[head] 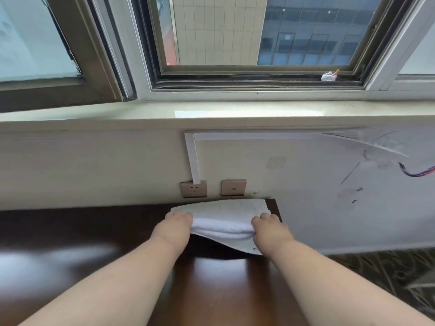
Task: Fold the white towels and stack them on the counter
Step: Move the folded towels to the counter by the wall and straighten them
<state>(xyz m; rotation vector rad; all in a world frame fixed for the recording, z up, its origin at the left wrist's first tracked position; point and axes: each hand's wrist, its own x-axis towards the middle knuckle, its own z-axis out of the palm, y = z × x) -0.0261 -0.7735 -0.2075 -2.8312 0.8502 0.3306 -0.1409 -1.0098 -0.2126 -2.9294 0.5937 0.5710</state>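
A folded white towel [223,216] is held just above the far right corner of the dark wooden counter [94,243], close to the wall. My left hand [175,228] grips its left end and my right hand [268,229] grips its right end, fingers curled over the top. The towel's near edge sags between the hands and casts a shadow on the wood below. No other towel is in view.
Two wall sockets [193,189] sit just above the counter behind the towel. A pale window sill [211,114] and window run above. The counter ends at the right near a patterned carpet [388,278]. Loose wires [416,171] stick out of the wall at right.
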